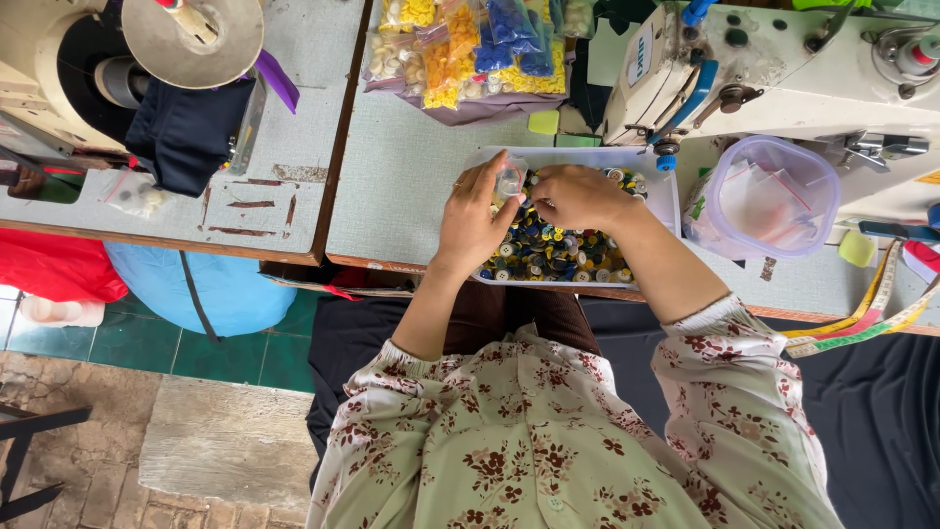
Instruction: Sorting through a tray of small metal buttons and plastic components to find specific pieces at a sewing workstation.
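Here, the left hand (pixel 474 221) pinches a small clear plastic bag (pixel 508 179) while the right hand (pixel 578 196), fingers curled, meets it above the white tray (pixel 654 188) of mixed buttons (pixel 553 250).

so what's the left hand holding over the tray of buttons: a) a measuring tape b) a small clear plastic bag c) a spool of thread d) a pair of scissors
b: the left hand pinches a small clear plastic bag above the white tray of mixed buttons, with the right hand close beside it; the measuring tape lies untouched at the table's right edge.
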